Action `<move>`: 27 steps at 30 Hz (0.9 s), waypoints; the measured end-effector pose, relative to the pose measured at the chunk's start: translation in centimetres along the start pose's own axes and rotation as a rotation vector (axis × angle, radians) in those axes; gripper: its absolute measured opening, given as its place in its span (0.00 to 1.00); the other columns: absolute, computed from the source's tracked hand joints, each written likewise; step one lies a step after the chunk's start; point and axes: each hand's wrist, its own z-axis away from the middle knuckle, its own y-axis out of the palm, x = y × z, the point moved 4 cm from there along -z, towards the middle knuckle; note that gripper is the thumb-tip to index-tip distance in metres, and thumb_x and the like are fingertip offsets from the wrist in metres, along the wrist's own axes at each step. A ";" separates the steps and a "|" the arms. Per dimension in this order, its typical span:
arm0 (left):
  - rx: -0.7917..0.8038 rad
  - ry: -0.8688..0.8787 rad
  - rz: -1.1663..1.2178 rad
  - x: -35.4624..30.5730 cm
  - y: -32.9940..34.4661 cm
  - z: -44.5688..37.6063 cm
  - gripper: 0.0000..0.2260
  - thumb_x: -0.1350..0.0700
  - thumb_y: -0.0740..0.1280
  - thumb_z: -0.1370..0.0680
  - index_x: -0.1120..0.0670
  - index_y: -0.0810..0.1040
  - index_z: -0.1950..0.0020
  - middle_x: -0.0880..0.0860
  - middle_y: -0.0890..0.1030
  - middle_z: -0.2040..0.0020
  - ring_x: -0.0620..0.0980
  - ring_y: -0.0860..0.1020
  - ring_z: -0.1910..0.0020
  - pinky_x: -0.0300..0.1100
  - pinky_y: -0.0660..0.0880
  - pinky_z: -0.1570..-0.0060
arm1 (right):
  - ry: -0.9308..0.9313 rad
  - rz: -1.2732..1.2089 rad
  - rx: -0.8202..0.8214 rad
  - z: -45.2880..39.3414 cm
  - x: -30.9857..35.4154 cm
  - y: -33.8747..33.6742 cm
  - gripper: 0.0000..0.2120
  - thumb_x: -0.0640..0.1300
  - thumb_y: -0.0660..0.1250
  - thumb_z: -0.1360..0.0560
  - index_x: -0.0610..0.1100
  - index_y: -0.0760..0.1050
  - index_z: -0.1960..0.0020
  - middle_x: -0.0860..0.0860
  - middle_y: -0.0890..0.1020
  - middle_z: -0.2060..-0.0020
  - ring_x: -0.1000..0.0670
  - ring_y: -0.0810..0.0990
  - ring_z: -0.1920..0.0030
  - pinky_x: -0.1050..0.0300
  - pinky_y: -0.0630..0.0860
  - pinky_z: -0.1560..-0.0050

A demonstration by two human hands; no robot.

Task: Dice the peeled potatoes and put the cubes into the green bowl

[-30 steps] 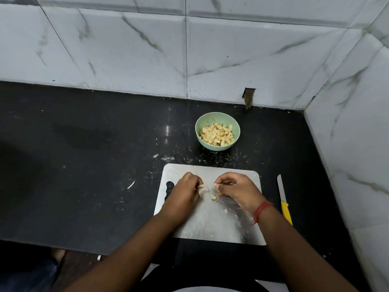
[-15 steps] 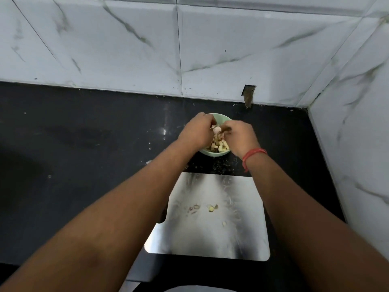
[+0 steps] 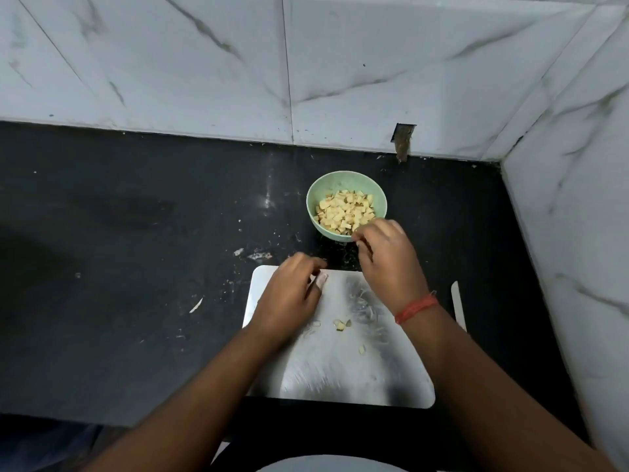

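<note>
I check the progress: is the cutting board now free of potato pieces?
No, a few small potato pieces lie on the cutting board.

Nothing here can be read: no words, labels, brands, numbers or signs show anywhere.
</note>
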 end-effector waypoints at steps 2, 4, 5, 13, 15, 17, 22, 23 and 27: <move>0.062 0.037 -0.022 0.5 0.1 1.6 0.08 0.53 0.65 0.18 0.54 0.78 0.41 0.49 0.76 0.50 0.49 0.75 0.50 0.49 0.74 0.49 | -0.075 -0.025 0.083 2.6 1.0 0.6 0.07 0.35 0.66 0.24 0.42 0.80 0.50 0.51 0.79 0.53 0.51 0.74 0.49 0.59 0.72 0.48; 0.143 0.127 -0.090 0.9 0.4 2.8 0.09 0.52 0.66 0.19 0.54 0.78 0.41 0.50 0.76 0.50 0.51 0.75 0.50 0.51 0.74 0.49 | -0.122 -0.055 0.288 5.2 1.2 2.3 0.08 0.38 0.65 0.23 0.45 0.80 0.47 0.52 0.79 0.50 0.52 0.74 0.46 0.58 0.72 0.44; 0.185 0.180 -0.137 0.8 0.5 3.4 0.10 0.51 0.66 0.19 0.54 0.78 0.41 0.50 0.76 0.49 0.51 0.75 0.50 0.51 0.74 0.49 | -0.141 -0.056 0.378 6.4 1.2 3.1 0.09 0.40 0.65 0.22 0.45 0.80 0.45 0.53 0.79 0.48 0.52 0.73 0.45 0.57 0.72 0.43; 0.241 0.278 -0.240 1.3 1.8 5.6 0.11 0.51 0.70 0.20 0.57 0.78 0.42 0.53 0.74 0.51 0.54 0.74 0.55 0.50 0.74 0.54 | -0.278 0.030 0.514 9.9 0.9 4.2 0.18 0.36 0.65 0.26 0.45 0.79 0.38 0.52 0.80 0.41 0.49 0.75 0.39 0.56 0.74 0.39; 0.241 0.263 -0.255 1.4 2.0 5.7 0.10 0.59 0.71 0.23 0.58 0.79 0.42 0.55 0.75 0.51 0.56 0.76 0.55 0.50 0.75 0.56 | -0.314 0.048 0.546 10.6 0.6 3.7 0.18 0.37 0.67 0.26 0.46 0.79 0.37 0.52 0.79 0.39 0.50 0.74 0.38 0.58 0.73 0.38; 0.231 0.236 -0.275 1.5 2.0 5.7 0.12 0.63 0.71 0.24 0.58 0.80 0.41 0.55 0.76 0.50 0.56 0.77 0.54 0.47 0.74 0.56 | -0.328 0.040 0.597 11.4 -0.1 3.4 0.21 0.37 0.71 0.27 0.47 0.77 0.35 0.52 0.77 0.36 0.52 0.73 0.36 0.60 0.72 0.36; 0.212 0.198 -0.339 1.4 2.8 6.2 0.09 0.65 0.70 0.25 0.55 0.77 0.48 0.53 0.74 0.52 0.55 0.74 0.55 0.47 0.72 0.56 | -0.298 -0.010 0.618 12.8 -1.2 2.9 0.32 0.30 0.73 0.36 0.48 0.77 0.35 0.53 0.77 0.35 0.53 0.72 0.35 0.62 0.72 0.37; 0.197 0.192 -0.338 1.5 2.9 6.3 0.09 0.65 0.71 0.25 0.55 0.76 0.49 0.53 0.74 0.53 0.55 0.74 0.56 0.47 0.72 0.57 | -0.294 0.002 0.570 12.9 -1.1 2.8 0.30 0.30 0.72 0.36 0.48 0.78 0.36 0.53 0.78 0.37 0.53 0.73 0.37 0.62 0.72 0.38; 0.151 0.187 -0.350 1.2 2.8 6.3 0.07 0.62 0.72 0.23 0.55 0.75 0.51 0.53 0.74 0.54 0.54 0.73 0.58 0.49 0.73 0.58 | -0.287 0.038 0.395 13.5 0.1 2.4 0.19 0.31 0.72 0.34 0.46 0.82 0.46 0.52 0.81 0.47 0.51 0.76 0.45 0.63 0.74 0.47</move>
